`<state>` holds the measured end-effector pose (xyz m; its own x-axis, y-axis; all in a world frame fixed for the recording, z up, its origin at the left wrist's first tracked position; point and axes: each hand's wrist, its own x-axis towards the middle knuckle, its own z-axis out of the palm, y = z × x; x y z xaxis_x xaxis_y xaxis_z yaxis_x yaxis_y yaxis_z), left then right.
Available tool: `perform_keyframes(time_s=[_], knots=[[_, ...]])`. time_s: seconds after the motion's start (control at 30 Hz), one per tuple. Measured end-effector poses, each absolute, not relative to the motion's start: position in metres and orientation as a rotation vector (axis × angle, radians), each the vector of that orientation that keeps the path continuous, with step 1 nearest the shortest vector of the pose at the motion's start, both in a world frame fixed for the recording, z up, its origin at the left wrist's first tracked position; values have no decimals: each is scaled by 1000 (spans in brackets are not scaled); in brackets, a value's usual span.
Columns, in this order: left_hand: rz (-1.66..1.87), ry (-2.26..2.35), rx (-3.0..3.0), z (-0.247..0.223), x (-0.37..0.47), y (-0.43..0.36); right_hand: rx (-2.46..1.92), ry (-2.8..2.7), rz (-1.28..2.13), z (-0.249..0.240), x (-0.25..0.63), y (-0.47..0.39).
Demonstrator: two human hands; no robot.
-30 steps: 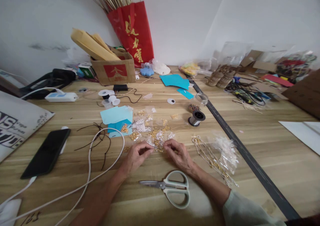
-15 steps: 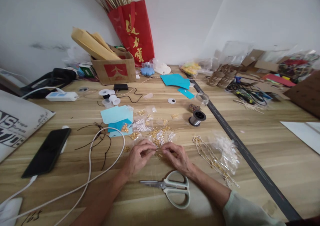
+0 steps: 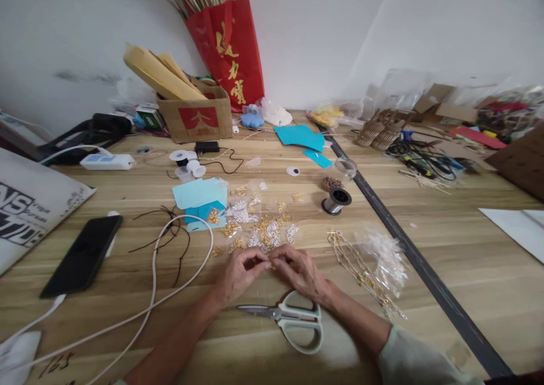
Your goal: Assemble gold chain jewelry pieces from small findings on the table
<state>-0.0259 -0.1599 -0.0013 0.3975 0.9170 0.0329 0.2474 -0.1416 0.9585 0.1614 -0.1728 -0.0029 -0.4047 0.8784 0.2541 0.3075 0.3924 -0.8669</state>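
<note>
Fingertips pinched, my left hand (image 3: 242, 273) meets my right hand (image 3: 298, 271) at the middle of the table. My right hand is closed in a pinch too. Whatever lies between the fingertips is too small to make out. Just beyond them is a loose pile of gold and silver beads (image 3: 272, 231). White beads (image 3: 240, 211) in a clear bag and gold beads (image 3: 230, 229) lie to its left. Scissors (image 3: 293, 318) with pale handles rest in front of my hands, blades pointing left. Gold and silver chains (image 3: 359, 271) lie right of my right hand.
A wire spool (image 3: 336, 201) stands beyond the chains. Blue paper cards (image 3: 199, 194) lie left of the beads. A white cable (image 3: 153, 271) loops near my left forearm, beside a black phone (image 3: 81, 256). A clear plastic bag (image 3: 386, 263) lies at right.
My hands have come together; the gap between their fingertips has closed. Both sit slightly nearer to me, uncovering more beads behind my left hand. The scissors have stayed put.
</note>
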Motion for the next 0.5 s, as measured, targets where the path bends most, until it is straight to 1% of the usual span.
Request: perform_keyframes(time_s=[0.23, 0.5], knots=[[829, 1058, 1595, 1, -29, -157, -1062, -1891, 976, -3, 167, -171], [902, 1105, 1677, -1, -29, -157, -1090, -1892, 1020, -7, 171, -166]])
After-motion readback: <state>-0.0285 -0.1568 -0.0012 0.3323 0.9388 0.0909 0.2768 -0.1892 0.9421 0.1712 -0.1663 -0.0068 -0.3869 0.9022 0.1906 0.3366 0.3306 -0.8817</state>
